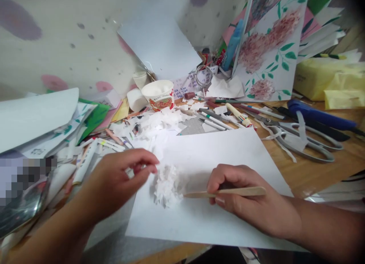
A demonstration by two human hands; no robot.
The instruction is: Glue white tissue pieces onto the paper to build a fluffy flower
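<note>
Gripping a stick (pixel 250 191), the right hand (pixel 251 205) aims it left at the lower-centre paper clump (pixel 167 186). The nearer left hand (pixel 116 182) curls, grip unclear.

Two hands (pixel 122 176) (pixel 248 203), one stick (pixel 248 191), one pair of scissors (pixel 281 124)

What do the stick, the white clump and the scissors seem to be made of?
Stick: probably wood, matte; it is pale tan, flat and round-ended.
White clump: likely paper, matte; its surface shows thin, ragged bits.
Scissors: apparently metal, smooth; blades and handles are grey with a soft sheen.
</note>
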